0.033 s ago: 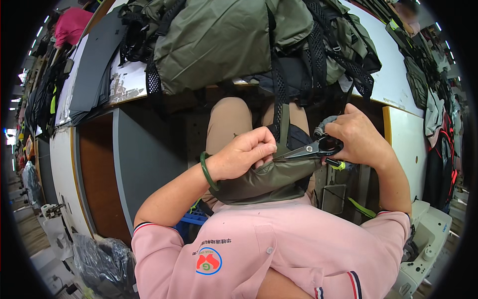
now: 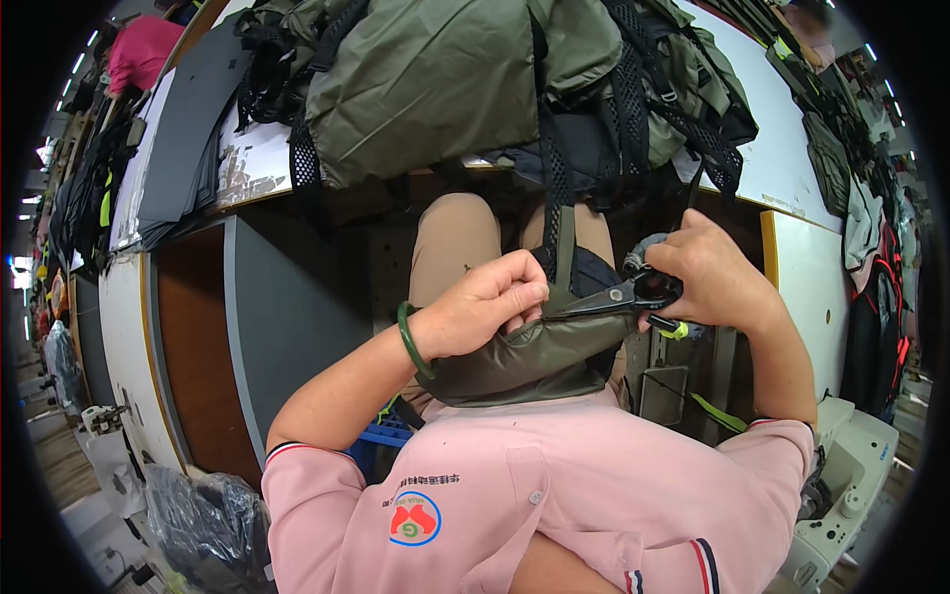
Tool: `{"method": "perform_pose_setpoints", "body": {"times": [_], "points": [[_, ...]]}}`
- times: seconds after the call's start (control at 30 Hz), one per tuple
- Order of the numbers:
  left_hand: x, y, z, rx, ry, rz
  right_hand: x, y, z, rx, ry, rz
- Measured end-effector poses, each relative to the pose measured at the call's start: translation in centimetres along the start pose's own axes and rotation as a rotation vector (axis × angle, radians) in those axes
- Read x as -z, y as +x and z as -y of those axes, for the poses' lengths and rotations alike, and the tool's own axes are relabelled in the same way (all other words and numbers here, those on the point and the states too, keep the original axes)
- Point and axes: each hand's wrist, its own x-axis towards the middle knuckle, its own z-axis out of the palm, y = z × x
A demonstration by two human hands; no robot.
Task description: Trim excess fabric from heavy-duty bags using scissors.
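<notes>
My left hand (image 2: 497, 295), with a green bangle (image 2: 409, 339) on its wrist, pinches the edge of an olive green fabric piece (image 2: 524, 358) on my lap. My right hand (image 2: 714, 272) is closed round the black handles of a pair of scissors (image 2: 616, 296). The blades point left, their tips against the fabric just beside my left fingertips. What exactly lies between the tips is too small to make out. A black mesh strap (image 2: 556, 188) runs from the pile on the table down to the fabric.
Olive green bags (image 2: 426, 94) with black mesh straps are heaped on the white table (image 2: 787, 148) ahead. Dark grey sheets (image 2: 188, 129) lie at its left. A sewing machine (image 2: 846, 495) stands lower right, a plastic-wrapped bundle (image 2: 208, 525) lower left. Another person in pink (image 2: 146, 51) is far left.
</notes>
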Motion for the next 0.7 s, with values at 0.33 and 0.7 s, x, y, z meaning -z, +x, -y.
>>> {"method": "perform_pose_setpoints", "body": {"times": [0.33, 0.7], "points": [[-1.1, -1.5, -0.9, -0.265, 0.598, -0.138, -4.3, -0.7, 0.7, 0.003, 0.648, -0.021], [-0.5, -2.2, 1.4, -1.047, 1.076, -0.281, -4.2, -2.0, 0.8, 0.038, 0.615, 0.018]]}}
